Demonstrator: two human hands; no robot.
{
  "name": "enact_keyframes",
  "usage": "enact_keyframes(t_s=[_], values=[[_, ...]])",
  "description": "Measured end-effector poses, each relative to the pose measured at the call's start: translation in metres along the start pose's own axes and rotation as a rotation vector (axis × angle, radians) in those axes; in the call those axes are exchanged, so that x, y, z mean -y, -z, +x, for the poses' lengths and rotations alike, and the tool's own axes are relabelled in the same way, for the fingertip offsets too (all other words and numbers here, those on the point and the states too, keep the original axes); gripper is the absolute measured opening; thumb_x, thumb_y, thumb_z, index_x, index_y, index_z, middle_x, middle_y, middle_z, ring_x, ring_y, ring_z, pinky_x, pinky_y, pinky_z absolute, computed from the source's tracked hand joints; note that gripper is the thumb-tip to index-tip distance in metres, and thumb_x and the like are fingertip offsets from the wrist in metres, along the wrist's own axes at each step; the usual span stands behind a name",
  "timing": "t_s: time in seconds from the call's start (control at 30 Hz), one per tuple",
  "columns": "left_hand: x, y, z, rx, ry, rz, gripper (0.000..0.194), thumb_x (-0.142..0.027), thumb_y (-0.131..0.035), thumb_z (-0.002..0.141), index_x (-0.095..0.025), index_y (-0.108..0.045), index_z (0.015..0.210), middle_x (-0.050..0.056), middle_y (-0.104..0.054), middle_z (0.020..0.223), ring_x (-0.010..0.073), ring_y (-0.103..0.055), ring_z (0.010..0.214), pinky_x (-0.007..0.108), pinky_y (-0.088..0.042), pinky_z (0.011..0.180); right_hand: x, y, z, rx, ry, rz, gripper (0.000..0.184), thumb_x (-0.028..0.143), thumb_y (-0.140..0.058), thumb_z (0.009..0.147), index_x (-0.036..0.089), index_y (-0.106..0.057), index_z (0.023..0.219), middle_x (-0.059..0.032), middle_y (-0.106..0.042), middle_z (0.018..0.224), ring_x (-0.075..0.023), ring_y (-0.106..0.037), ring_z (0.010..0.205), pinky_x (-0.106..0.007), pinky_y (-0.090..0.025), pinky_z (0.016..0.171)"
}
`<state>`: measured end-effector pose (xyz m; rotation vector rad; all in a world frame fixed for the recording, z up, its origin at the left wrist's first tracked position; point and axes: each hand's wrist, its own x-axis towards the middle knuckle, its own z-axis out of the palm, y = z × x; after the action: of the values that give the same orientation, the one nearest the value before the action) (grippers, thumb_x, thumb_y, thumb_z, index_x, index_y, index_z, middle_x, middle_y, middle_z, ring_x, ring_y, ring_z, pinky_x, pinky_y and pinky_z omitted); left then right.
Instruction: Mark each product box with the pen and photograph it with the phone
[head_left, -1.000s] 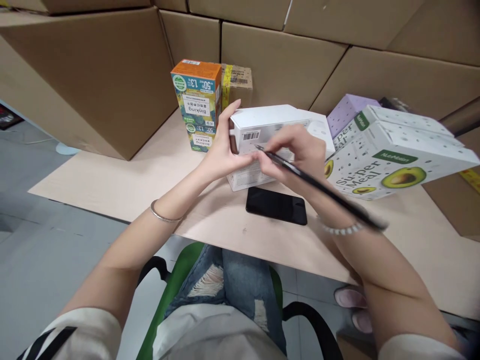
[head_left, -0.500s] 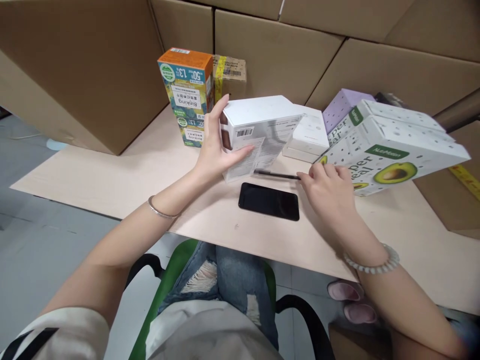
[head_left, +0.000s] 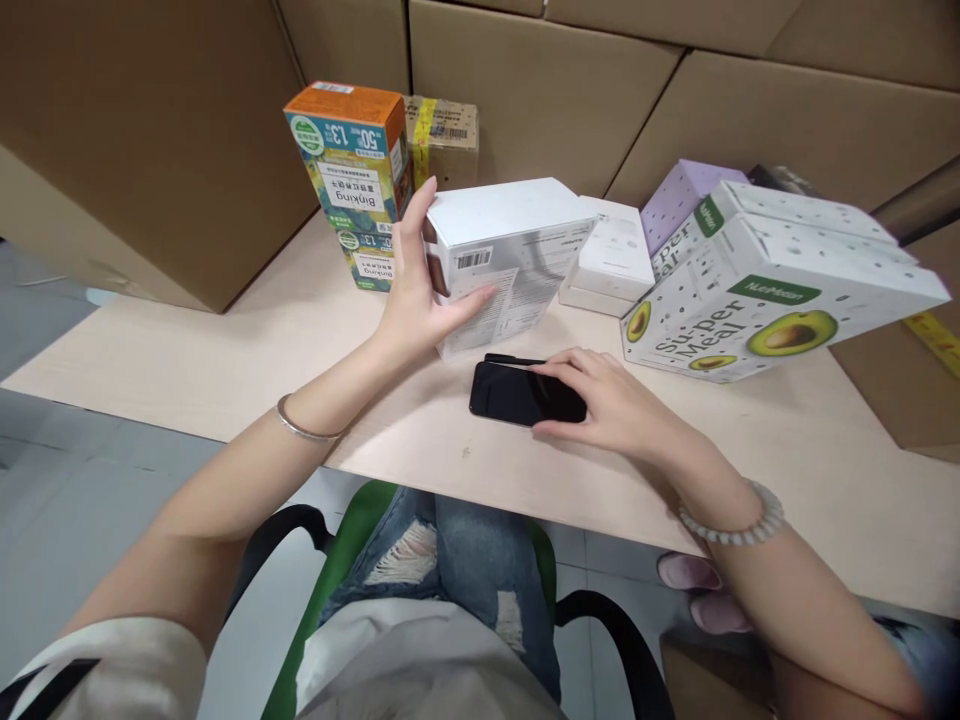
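My left hand (head_left: 420, 290) is closed round the left end of a white box (head_left: 517, 285), thumb across its printed side with a barcode. The box is tilted, its lower edge close to the tabletop. Lower right of it, my right hand (head_left: 611, 400) grips the right end of a black smartphone (head_left: 506, 392), thumb at the near edge and fingers over the far one. The phone lies screen up on the table, or very nearly so. Along its far edge lies a black pen (head_left: 510, 359), partly hidden by my fingers.
Two stacked Binking boxes (head_left: 352, 165) stand at the back left, before a small taped carton (head_left: 454, 140). White boxes (head_left: 615, 250), a purple box (head_left: 682, 200) and Super Meal boxes (head_left: 772, 290) stand at the right. Large cartons (head_left: 532, 90) line the back of the table (head_left: 247, 370).
My right hand has let go of the pen, which now lies beside the phone, and has moved left and nearer to take hold of the phone. My left hand still holds the white box.
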<state>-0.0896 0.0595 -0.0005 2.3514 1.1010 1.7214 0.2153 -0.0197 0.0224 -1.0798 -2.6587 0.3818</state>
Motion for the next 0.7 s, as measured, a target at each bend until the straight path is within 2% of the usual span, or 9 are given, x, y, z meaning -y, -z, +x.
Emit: enact_keyframes(t_s=[0.1, 0.2, 0.3, 0.43, 0.53, 0.6, 0.7], values=[[-0.004, -0.001, -0.002, -0.01, 0.004, 0.007, 0.112, -0.077, -0.075, 0.078, -0.047, -0.006, 0.161, 0.01, -0.028, 0.168, 0.0353, -0.037, 0.155, 0.058, -0.035, 0.128, -0.001, -0.006, 0.002, 0.051, -0.033, 0.025, 0.075, 0.056, -0.086, 0.074, 0.021, -0.065, 0.138, -0.0152, -0.069, 0.127, -0.0379, -0.065, 0.118, -0.057, -0.051, 0.102], [-0.011, -0.002, -0.004, -0.037, 0.014, 0.028, 0.113, -0.076, -0.075, 0.078, -0.045, -0.007, 0.162, 0.012, -0.032, 0.166, 0.0367, -0.034, 0.156, 0.059, -0.033, 0.13, -0.003, -0.008, 0.001, 0.069, -0.05, 0.073, 0.075, 0.051, -0.088, 0.073, 0.021, -0.065, 0.138, -0.0143, -0.07, 0.125, -0.0373, -0.065, 0.118, -0.058, -0.051, 0.104], [-0.018, -0.004, -0.005, -0.067, 0.023, 0.049, 0.116, -0.077, -0.076, 0.076, -0.041, -0.009, 0.164, 0.014, -0.039, 0.159, 0.0388, -0.032, 0.156, 0.06, -0.03, 0.131, 0.001, -0.008, 0.0, 0.029, 0.017, 0.065, 0.071, 0.043, -0.087, 0.071, 0.018, -0.066, 0.134, -0.0137, -0.069, 0.117, -0.0349, -0.066, 0.111, -0.055, -0.054, 0.099], [-0.021, -0.005, -0.006, -0.079, 0.016, 0.052, 0.116, -0.077, -0.076, 0.076, -0.041, -0.009, 0.164, 0.014, -0.042, 0.156, 0.039, -0.033, 0.156, 0.059, -0.031, 0.131, 0.009, -0.006, -0.002, -0.168, 0.197, -0.129, 0.065, 0.038, -0.08, 0.076, 0.014, -0.061, 0.134, -0.0178, -0.067, 0.117, -0.0358, -0.065, 0.108, -0.053, -0.056, 0.09], [-0.021, -0.005, -0.006, -0.066, 0.0, 0.059, 0.115, -0.078, -0.073, 0.078, -0.04, -0.007, 0.165, 0.014, -0.041, 0.157, 0.0393, -0.033, 0.156, 0.06, -0.029, 0.132, 0.015, -0.002, -0.006, -0.322, 0.307, -0.225, 0.065, 0.036, -0.075, 0.084, 0.018, -0.051, 0.142, -0.0188, -0.066, 0.122, -0.0341, -0.067, 0.109, -0.05, -0.059, 0.085], [-0.023, -0.005, -0.007, -0.061, -0.002, 0.061, 0.114, -0.078, -0.072, 0.079, -0.04, -0.006, 0.165, 0.014, -0.039, 0.159, 0.0399, -0.032, 0.157, 0.061, -0.028, 0.132, 0.018, 0.001, -0.01, -0.435, 0.323, -0.208, 0.07, 0.041, -0.076, 0.086, 0.023, -0.046, 0.146, -0.0173, -0.066, 0.121, -0.0335, -0.068, 0.108, -0.05, -0.061, 0.084], [-0.029, -0.007, -0.009, -0.05, 0.023, 0.024, 0.113, -0.078, -0.072, 0.079, -0.04, -0.007, 0.164, 0.015, -0.035, 0.161, 0.0399, -0.031, 0.157, 0.061, -0.03, 0.132, 0.022, 0.0, -0.013, -0.64, 0.264, -0.14, 0.079, 0.056, -0.079, 0.081, 0.03, -0.042, 0.147, -0.0152, -0.065, 0.116, -0.0357, -0.067, 0.106, -0.056, -0.061, 0.086]])
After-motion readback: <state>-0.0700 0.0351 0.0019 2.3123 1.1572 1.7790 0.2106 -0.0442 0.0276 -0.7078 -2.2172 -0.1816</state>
